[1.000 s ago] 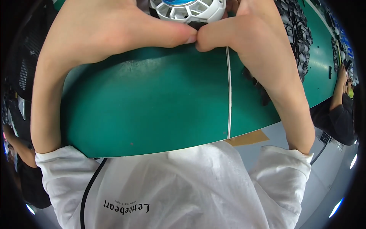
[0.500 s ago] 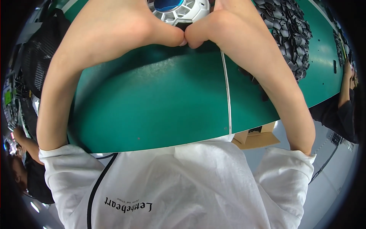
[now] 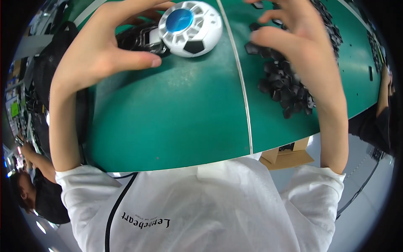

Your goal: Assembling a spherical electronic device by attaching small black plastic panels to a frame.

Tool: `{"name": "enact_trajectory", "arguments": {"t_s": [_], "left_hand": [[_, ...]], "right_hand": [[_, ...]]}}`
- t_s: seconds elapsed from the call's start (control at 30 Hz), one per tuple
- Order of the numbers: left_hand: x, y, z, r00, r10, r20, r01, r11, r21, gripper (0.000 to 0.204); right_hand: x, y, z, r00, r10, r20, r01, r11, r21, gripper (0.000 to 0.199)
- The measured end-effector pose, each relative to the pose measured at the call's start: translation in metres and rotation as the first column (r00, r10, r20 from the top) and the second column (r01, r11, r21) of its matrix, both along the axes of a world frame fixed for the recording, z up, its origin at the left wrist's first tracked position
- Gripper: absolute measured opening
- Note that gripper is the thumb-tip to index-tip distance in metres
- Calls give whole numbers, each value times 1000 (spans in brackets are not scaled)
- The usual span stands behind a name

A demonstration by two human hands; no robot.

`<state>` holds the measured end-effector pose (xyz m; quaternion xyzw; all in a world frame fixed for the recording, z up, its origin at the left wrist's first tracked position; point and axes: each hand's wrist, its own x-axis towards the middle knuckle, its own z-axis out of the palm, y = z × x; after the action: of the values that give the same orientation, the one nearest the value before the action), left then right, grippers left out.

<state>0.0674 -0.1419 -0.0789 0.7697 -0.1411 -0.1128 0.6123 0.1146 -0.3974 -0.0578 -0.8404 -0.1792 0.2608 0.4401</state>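
A round white device shaped like a football [image 3: 210, 31], with a shiny blue disc [image 3: 179, 20] and a black pentagon panel, stands on the green table. A black glossy part [image 3: 147, 40] sits against its left side. My left hand [image 3: 103, 48] curves around that part, thumb stretched out below and fingers spread behind it; the hand is open. Over the loose black pentagon pieces [image 3: 289, 86] on the right hovers my right hand [image 3: 300, 35], slightly blurred, thumb and fingers apart. Whether its fingertips touch a piece cannot be made out.
A pale strip [image 3: 241, 80] runs across the green table [image 3: 176, 122]. At the left lies a black mesh bag [image 3: 54, 59]. An open cardboard box [image 3: 289, 157] stands below the table's near edge. Other people's arms [image 3: 383, 90] show at both sides.
My hands have come apart from the football-shaped device, where they pressed together. The left moved to its left side, the right over the black pieces. More of the device now shows.
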Motion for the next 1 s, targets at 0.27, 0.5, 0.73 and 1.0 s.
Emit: {"name": "enact_trajectory", "arguments": {"t_s": [0.27, 0.5, 0.73, 1.0], "left_hand": [[-12, 26, 25, 968, -209, 136, 58, 720, 691, 71], [4, 19, 49, 739, -581, 342, -40, 469, 882, 79], [14, -18, 91, 655, -746, 121, 89, 235, 968, 78], [12, -5, 66, 801, -575, 168, 154, 469, 870, 87]], "right_hand": [[19, -21, 18, 944, -231, 236, 124, 910, 395, 46], [60, -34, 27, 756, -239, 609, 85, 959, 270, 17], [66, -44, 34, 856, -118, 503, 224, 962, -154, 21], [60, -34, 7, 505, 233, 831, 32, 957, -288, 22]]}}
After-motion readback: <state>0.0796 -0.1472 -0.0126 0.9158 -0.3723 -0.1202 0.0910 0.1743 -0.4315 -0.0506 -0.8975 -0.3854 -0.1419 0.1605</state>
